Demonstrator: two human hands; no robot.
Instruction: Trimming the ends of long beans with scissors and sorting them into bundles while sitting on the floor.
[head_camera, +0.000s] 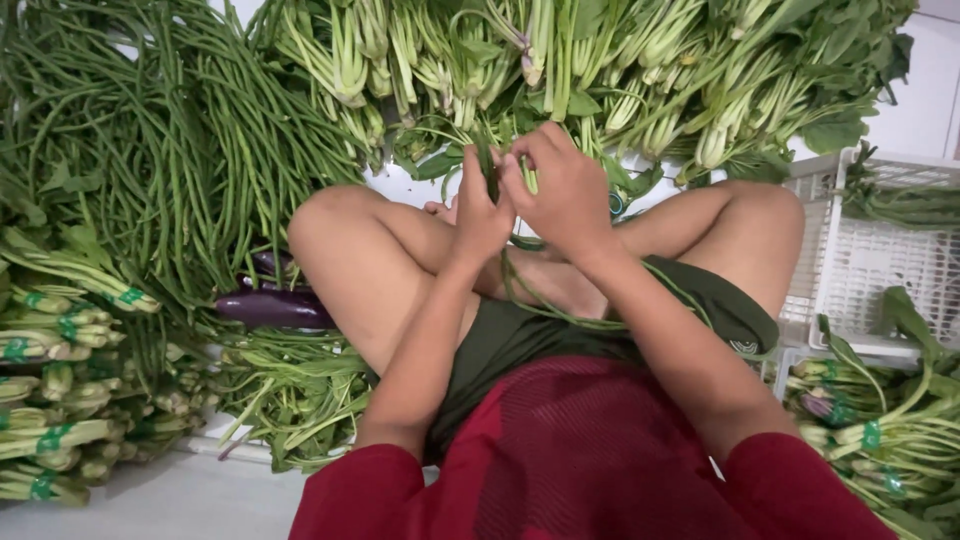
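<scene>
Both hands, left hand (482, 215) and right hand (562, 190), grip pinching long beans (560, 312) trailing toward the lap

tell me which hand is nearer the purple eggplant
Left. The left hand is up and to the right of the eggplant, beyond the bent knee; the right hand lies farther right, against the left one.

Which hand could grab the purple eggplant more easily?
Probably the left hand. The eggplant lies by the left knee, on that hand's side; the right hand would have to cross over. Both hands grip long beans.
</scene>
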